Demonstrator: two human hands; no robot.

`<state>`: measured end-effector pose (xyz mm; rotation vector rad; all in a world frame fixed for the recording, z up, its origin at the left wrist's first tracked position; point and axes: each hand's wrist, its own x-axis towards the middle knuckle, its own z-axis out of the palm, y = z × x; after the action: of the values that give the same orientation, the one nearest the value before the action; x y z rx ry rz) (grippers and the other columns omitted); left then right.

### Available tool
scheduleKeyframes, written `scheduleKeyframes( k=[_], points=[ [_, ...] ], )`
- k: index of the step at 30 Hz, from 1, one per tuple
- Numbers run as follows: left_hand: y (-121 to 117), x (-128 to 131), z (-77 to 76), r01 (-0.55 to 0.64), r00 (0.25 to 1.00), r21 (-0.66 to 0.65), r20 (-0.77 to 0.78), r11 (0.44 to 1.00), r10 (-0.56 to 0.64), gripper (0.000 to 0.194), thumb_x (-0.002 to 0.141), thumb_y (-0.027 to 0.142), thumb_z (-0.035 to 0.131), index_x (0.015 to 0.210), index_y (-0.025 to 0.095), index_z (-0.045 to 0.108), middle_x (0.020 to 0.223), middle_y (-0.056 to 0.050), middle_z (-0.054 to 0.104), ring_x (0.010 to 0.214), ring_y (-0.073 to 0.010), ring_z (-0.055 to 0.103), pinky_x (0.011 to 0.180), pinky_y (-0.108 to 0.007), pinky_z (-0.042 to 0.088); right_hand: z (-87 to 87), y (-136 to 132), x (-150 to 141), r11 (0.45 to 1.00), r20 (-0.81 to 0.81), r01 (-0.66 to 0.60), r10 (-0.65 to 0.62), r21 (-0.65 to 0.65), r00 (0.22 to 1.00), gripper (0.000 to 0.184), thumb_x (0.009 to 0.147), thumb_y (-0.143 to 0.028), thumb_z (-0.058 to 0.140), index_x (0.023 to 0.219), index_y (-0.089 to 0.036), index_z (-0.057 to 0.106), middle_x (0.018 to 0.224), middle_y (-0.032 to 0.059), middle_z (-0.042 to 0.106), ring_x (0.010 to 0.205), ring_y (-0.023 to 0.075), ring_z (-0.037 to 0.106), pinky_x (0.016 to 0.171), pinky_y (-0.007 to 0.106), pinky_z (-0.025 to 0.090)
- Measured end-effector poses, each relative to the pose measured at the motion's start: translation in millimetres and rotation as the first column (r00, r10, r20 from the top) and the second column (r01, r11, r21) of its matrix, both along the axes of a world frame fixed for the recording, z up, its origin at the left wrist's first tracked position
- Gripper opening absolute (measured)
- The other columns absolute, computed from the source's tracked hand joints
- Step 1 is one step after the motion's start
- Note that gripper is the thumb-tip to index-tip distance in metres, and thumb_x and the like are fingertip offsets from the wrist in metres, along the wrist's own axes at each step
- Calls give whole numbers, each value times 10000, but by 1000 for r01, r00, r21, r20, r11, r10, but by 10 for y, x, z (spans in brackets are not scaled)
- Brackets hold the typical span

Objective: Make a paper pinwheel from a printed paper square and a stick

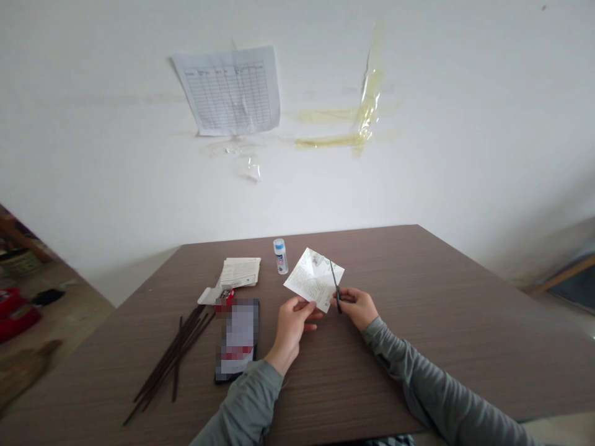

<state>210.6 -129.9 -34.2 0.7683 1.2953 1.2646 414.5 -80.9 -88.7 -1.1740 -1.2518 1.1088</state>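
Note:
My left hand (294,327) pinches the near edge of a square sheet of printed paper (307,277), thumb on top. The paper is tilted so one corner points away from me, and creases meet near its middle. In my right hand (356,308) is a pair of dark scissors (337,294), fingers closed round the handles. Their blades lie along the right part of the paper, pointing away from me. Whether the blades are apart or closed I cannot tell. Just beyond the paper's left side stands a small glue bottle (281,257) with a blue top.
Left of my hands a phone (239,337) lies on the brown table (418,365). Behind it are a small red and white box (223,300) and a stack of printed paper squares (240,271). Several thin dark sticks (171,350) lie farther left. A white wall (325,192) borders the table's far edge.

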Motion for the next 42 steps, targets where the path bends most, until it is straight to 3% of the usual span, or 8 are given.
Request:
scheduleKeyframes(
  k=[4, 12, 19, 26, 30, 33, 37, 42],
  points=[
    [11, -4, -28, 9, 1000, 11, 6, 1000, -9, 305, 863, 104, 1151, 833, 178, 856, 883, -91, 956, 746, -240, 953, 470, -165, 583, -1, 1, -18, 997, -57, 27, -31, -74, 998, 420, 611, -397, 1190, 824, -245, 862, 905, 123, 969, 902, 374, 965, 859, 462, 819],
    [7, 21, -74, 34, 999, 31, 23, 999, -34, 312, 799, 173, 1182, 829, 193, 872, 923, -115, 963, 893, -284, 976, 515, -171, 588, -133, 58, -101, 985, -25, 173, -173, -14, 985, 248, 699, -308, 1055, 828, -252, 852, 914, 122, 960, 954, 378, 967, 833, 435, 792],
    [28, 71, -45, -6, 999, 18, 35, 1000, 5, 252, 800, 80, 1091, 805, 193, 867, 896, -97, 948, 826, -243, 918, 539, -192, 606, -85, 30, -27, 991, 27, 131, -132, 17, 991, 230, 694, -283, 1048, 868, -246, 903, 985, 129, 994, 1052, 409, 996, 994, 483, 813],
    [78, 42, -30, -38, 999, 29, 33, 999, 37, 257, 793, 60, 1060, 763, 198, 845, 843, -72, 921, 770, -211, 880, 549, -191, 610, 27, -12, -17, 995, 50, 92, -90, -43, 995, 175, 857, -331, 975, 888, -300, 806, 951, 119, 999, 1068, 404, 1010, 953, 464, 812],
    [104, -36, -23, -55, 998, 41, 38, 998, 53, 278, 771, 95, 1104, 774, 194, 844, 841, -72, 912, 780, -216, 886, 561, -196, 619, 71, -7, 61, 991, 159, 124, -114, -54, 981, 253, 947, -362, 920, 906, -339, 671, 964, 108, 1004, 1090, 378, 1009, 1003, 469, 797],
    [107, -83, -26, -64, 997, 52, 42, 997, 61, 316, 756, 140, 1149, 783, 198, 840, 831, -65, 901, 783, -221, 891, 566, -200, 626, 94, 8, 143, 984, 251, 177, -165, -29, 954, 388, 896, -340, 982, 931, -357, 596, 951, 93, 997, 1140, 387, 993, 1058, 496, 782],
    [104, -124, -37, -81, 996, 77, 46, 994, 78, 359, 724, 230, 1189, 786, 207, 836, 844, -68, 907, 820, -241, 908, 583, -213, 647, 125, -17, 215, 989, 340, 127, -146, 76, 929, 282, 864, -250, 974, 1094, -316, 825, 1018, 64, 1001, 1235, 389, 954, 1216, 566, 737],
    [112, -161, -38, -125, 991, 105, 53, 987, 120, 368, 677, 280, 1177, 781, 208, 832, 839, -75, 910, 826, -264, 910, 610, -249, 671, 166, -94, 186, 990, 372, 22, -72, 137, 926, 315, 895, -224, 933, 1192, -307, 994, 1089, 61, 985, 1197, 377, 936, 1239, 557, 727]
  ],
)
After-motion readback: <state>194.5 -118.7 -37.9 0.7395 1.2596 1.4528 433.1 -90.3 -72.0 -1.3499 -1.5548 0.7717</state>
